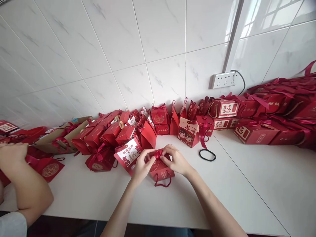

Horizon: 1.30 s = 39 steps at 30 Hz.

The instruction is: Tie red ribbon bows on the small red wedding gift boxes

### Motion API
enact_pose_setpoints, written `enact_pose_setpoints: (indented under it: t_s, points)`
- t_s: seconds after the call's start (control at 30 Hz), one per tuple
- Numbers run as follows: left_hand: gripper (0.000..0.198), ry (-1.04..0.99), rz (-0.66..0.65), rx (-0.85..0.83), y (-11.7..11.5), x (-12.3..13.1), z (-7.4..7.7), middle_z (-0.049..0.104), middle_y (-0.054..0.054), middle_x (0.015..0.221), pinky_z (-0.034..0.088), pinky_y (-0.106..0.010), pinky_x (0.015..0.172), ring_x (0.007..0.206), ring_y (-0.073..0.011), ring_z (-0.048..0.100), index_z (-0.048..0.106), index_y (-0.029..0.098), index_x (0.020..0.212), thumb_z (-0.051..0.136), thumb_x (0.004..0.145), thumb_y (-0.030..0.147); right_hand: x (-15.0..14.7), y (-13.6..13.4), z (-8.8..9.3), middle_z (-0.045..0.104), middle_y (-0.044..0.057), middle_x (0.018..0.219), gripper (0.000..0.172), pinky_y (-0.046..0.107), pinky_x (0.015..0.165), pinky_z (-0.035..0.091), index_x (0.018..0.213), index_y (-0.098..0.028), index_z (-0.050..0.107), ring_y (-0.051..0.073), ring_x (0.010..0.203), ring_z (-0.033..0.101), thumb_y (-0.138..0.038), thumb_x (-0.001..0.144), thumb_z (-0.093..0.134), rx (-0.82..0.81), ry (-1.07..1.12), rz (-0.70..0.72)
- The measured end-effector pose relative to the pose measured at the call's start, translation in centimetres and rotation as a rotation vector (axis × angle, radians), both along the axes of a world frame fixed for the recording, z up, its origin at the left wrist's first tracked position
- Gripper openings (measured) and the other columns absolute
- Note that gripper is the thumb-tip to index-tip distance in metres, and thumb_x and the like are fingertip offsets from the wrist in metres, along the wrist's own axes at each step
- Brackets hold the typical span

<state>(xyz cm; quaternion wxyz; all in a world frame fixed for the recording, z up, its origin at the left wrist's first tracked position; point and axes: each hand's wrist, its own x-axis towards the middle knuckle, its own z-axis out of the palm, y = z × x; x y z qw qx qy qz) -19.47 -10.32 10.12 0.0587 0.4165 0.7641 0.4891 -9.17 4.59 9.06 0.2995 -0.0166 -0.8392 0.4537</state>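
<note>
A small red box (161,172) with a rope handle stands on the white table in front of me, its handle hanging toward the near side. On its top is a red ribbon bow (158,153). My left hand (144,164) pinches the bow's left part between thumb and fingers. From the right, my right hand (175,160) pinches the other part of the bow. Just left of the box, partly behind my left hand, leans a red and white printed box (127,153). A cream and red box with cartoon figures (187,133) stands behind my right hand.
Rows of red boxes (95,133) line the wall, with stacked boxes (264,133) at the right. A black loop (207,155) lies right of my hands. Another person's arm (32,184) rests at the left. A power strip (224,80) is on the wall.
</note>
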Motion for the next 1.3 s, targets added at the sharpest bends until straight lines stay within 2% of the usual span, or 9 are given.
enact_pose_setpoints:
  t_s: [0.23, 0.43, 0.6, 0.7, 0.77, 0.87, 0.97, 1.1, 1.3]
  points:
    - [0.013, 0.008, -0.157, 0.012, 3.4, -1.3, -0.1, 0.064, -0.001, 0.075, 0.046, -0.025, 0.067, 0.070, -0.0148, 0.056, 0.065, 0.017, 0.080, 0.053, 0.077, 0.021, 0.0, 0.6, 0.0, 0.052, 0.002, 0.063, 0.036, 0.028, 0.060, 0.039, 0.059, -0.020, 0.045, 0.014, 0.061, 0.048, -0.038, 0.089, 0.041, -0.113, 0.035, -0.252]
    - [0.016, 0.010, -0.072, 0.211, 3.8, -2.1, -1.5, 0.058, -0.001, 0.069, 0.045, -0.024, 0.059, 0.065, -0.0141, 0.055, 0.059, 0.016, 0.083, 0.052, 0.077, 0.029, 0.4, 1.8, 0.2, 0.028, -0.004, 0.051, 0.040, 0.025, 0.047, 0.027, 0.055, -0.022, 0.024, 0.010, 0.050, 0.029, -0.041, 0.087, 0.038, -0.292, 0.064, -0.502]
    - [0.015, 0.087, -0.047, 0.291, 1.7, -3.4, -1.2, 0.052, -0.001, 0.065, 0.044, -0.026, 0.056, 0.062, -0.0151, 0.051, 0.055, 0.018, 0.069, 0.046, 0.078, 0.027, 1.6, 2.8, 0.9, 0.040, 0.000, 0.058, 0.035, 0.026, 0.051, 0.033, 0.055, -0.021, 0.036, 0.013, 0.056, 0.039, -0.039, 0.084, 0.039, -0.365, 0.131, -0.653]
    - [0.015, 0.154, -0.052, 0.317, 1.3, -3.6, -0.8, 0.058, -0.005, 0.083, 0.047, -0.033, 0.075, 0.081, -0.0204, 0.055, 0.061, 0.019, 0.079, 0.048, 0.075, 0.026, 2.2, 2.8, 1.3, 0.055, 0.008, 0.091, 0.029, 0.031, 0.069, 0.041, 0.058, -0.020, 0.044, 0.021, 0.086, 0.052, -0.036, 0.082, 0.041, -0.286, 0.240, -0.755]
    - [0.023, 0.221, -0.113, 0.265, 1.2, -3.3, -0.6, 0.059, -0.007, 0.100, 0.044, -0.037, 0.090, 0.099, -0.0239, 0.054, 0.064, 0.019, 0.094, 0.051, 0.075, 0.026, 2.1, 2.5, 1.3, 0.055, 0.010, 0.105, 0.027, 0.034, 0.079, 0.043, 0.060, -0.020, 0.046, 0.023, 0.099, 0.052, -0.034, 0.083, 0.044, -0.160, 0.280, -0.723]
    - [0.026, 0.300, -0.243, 0.100, 1.4, -2.6, -0.7, 0.058, -0.009, 0.112, 0.040, -0.040, 0.097, 0.108, -0.0246, 0.052, 0.062, 0.020, 0.104, 0.051, 0.081, 0.026, 1.6, 2.0, 0.9, 0.059, 0.009, 0.104, 0.018, 0.037, 0.085, 0.045, 0.074, -0.020, 0.058, 0.022, 0.100, 0.056, -0.026, 0.086, 0.046, 0.067, 0.152, -0.425]
    - [0.012, 0.251, -0.289, 0.038, 1.6, -2.3, -1.2, 0.059, -0.007, 0.103, 0.041, -0.038, 0.095, 0.103, -0.0230, 0.052, 0.060, 0.021, 0.091, 0.052, 0.083, 0.026, 1.0, 2.1, 0.7, 0.059, 0.009, 0.112, 0.021, 0.040, 0.090, 0.046, 0.088, -0.021, 0.064, 0.023, 0.105, 0.057, -0.014, 0.082, 0.046, 0.274, -0.047, -0.166]
    - [0.011, 0.169, -0.245, 0.043, 1.6, -2.5, -1.5, 0.053, -0.004, 0.087, 0.041, -0.033, 0.086, 0.091, -0.0203, 0.051, 0.049, 0.020, 0.072, 0.053, 0.081, 0.025, 0.8, 3.1, 1.3, 0.056, 0.012, 0.116, 0.015, 0.045, 0.089, 0.047, 0.084, -0.020, 0.064, 0.026, 0.105, 0.057, -0.014, 0.080, 0.052, 0.465, -0.182, -0.085]
    - [0.027, -0.109, -0.255, -0.086, 1.2, -2.8, -0.4, 0.039, 0.004, 0.063, 0.031, -0.024, 0.056, 0.058, -0.0117, 0.040, 0.040, 0.019, 0.062, 0.050, 0.083, 0.031, 1.6, 3.4, 1.2, 0.053, 0.004, 0.076, 0.030, 0.033, 0.066, 0.045, 0.060, -0.020, 0.045, 0.017, 0.069, 0.052, -0.033, 0.087, 0.047, 0.332, -0.246, -0.077]
